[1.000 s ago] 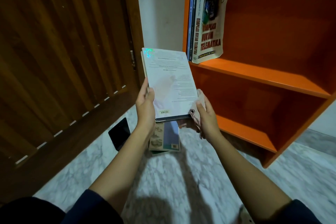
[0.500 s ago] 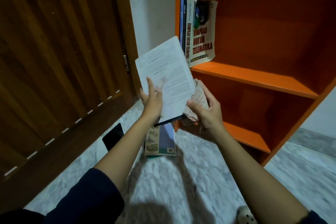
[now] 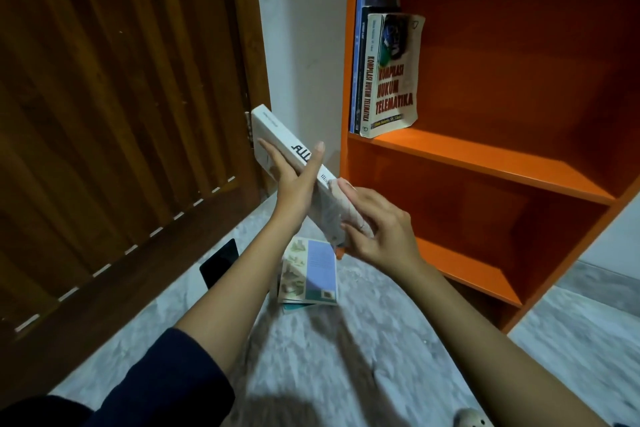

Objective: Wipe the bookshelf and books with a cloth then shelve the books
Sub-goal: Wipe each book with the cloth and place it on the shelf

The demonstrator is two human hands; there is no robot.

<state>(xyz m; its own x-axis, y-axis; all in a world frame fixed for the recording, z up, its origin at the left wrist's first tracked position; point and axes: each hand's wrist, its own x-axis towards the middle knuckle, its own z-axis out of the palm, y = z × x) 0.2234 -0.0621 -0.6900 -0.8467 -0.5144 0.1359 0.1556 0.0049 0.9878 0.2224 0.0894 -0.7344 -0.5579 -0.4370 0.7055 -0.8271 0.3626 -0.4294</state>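
- The right hand (image 3: 377,229), just in front of the left post of the bookshelf (image 3: 485,163), is bunching the cloth (image 3: 346,210) under curled fingers and pressing it against the lower end of the white book (image 3: 277,135). A hard stroke here is risking a shove that knocks the book out of the other hand.
- The left hand (image 3: 294,184), a little left of the bookshelf, is pinching the tilted book, thumb on the spine and fingers on the far cover. That is looking like a thin hold, so the book is liable to twist or slide downward under the wiping.
- The floor stack (image 3: 308,274) is lying at the foot of the bookshelf's left post, right under the held book. A slip is likely ending with a corner striking its top cover.
- The shelved books (image 3: 391,73) are standing at the left end of the bookshelf's middle shelf, the outermost one bowing outward. Pushing the white book in beside it is risking a creased cover or a toppled row.
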